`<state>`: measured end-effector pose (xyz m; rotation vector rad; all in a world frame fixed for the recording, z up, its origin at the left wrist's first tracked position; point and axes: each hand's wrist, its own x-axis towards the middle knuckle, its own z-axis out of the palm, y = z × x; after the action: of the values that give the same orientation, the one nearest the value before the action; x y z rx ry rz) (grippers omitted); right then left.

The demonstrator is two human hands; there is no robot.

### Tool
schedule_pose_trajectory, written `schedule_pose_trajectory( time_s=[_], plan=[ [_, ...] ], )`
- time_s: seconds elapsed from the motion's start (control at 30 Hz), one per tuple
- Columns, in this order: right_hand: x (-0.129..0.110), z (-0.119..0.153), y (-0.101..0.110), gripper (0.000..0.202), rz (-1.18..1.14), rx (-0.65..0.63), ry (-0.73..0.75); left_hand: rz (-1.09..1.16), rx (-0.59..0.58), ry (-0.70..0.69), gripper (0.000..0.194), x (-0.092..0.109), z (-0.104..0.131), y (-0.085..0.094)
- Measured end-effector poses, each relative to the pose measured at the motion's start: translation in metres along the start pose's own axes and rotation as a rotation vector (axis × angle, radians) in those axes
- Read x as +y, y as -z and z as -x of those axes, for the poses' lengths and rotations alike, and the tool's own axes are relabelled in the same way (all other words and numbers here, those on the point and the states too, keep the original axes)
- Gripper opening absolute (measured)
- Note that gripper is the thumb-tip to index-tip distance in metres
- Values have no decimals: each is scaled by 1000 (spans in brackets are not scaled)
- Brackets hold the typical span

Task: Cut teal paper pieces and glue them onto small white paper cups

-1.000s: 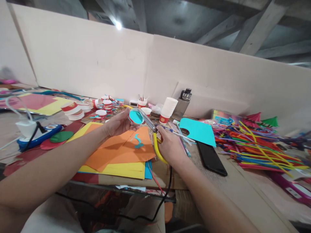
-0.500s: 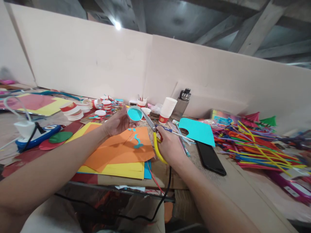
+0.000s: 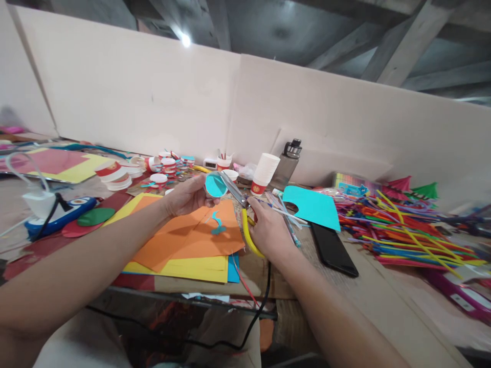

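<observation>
My left hand (image 3: 187, 196) is closed round a short paper cup piece with a turquoise paper disc (image 3: 215, 186) over its round face. In my right hand (image 3: 269, 227) are scissors with yellow handles (image 3: 247, 236). Their blades (image 3: 233, 189) reach to the disc's right edge; whether they touch the paper I cannot tell. Below lies an orange sheet (image 3: 184, 240) with turquoise scraps (image 3: 218, 228) on it, stacked over yellow sheets (image 3: 192, 270). Right of my right hand rests a turquoise sheet (image 3: 316, 208) with a round cut-out, partly over a black phone (image 3: 333, 250).
Stacked white-and-red cups (image 3: 266, 174) and a grey bottle (image 3: 286, 166) stand at the back. Colourful pipe cleaners (image 3: 406, 230) spread at right. Small cup pieces (image 3: 169, 166), a green disc (image 3: 95, 216) and a blue power strip (image 3: 63, 217) lie at left. A black cable (image 3: 264, 299) hangs in front.
My left hand has moved the cup piece slightly right and down, and the disc is turned a little. The scissor blades now sit against or over its edge.
</observation>
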<state>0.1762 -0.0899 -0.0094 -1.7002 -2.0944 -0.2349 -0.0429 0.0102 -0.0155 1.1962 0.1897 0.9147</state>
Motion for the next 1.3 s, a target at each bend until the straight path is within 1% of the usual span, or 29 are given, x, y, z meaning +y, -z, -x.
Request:
schedule_pose_trajectory(
  time_s=[0.3,0.43,0.57,0.63,0.77,0.87,0.97,1.13,1.3],
  plan=[
    [1,0,-1,49,29,-1,27,18,-5,46,48,4,1,4],
    [0,0,0,48,40,10,35,18,26,54,51,6,0,2],
    [-1,0,2,43,29,0,36,21,59,32,60,8,-2,-2],
    [-2,1,2,42,23,-2,31,21,87,19,60,8,-3,-3],
    [-2,1,3,43,33,-6,3,54,157,8,48,6,-4,-6],
    [-2,1,3,43,10,-13,-3,81,183,-3,40,4,-3,-7],
    [-1,0,3,43,-13,-8,-5,75,170,23,38,2,-2,-8],
    [-1,0,3,50,8,-24,1,54,109,71,38,2,0,-6],
    [-1,0,1,53,20,-26,16,72,98,94,42,4,0,-5]
  ],
)
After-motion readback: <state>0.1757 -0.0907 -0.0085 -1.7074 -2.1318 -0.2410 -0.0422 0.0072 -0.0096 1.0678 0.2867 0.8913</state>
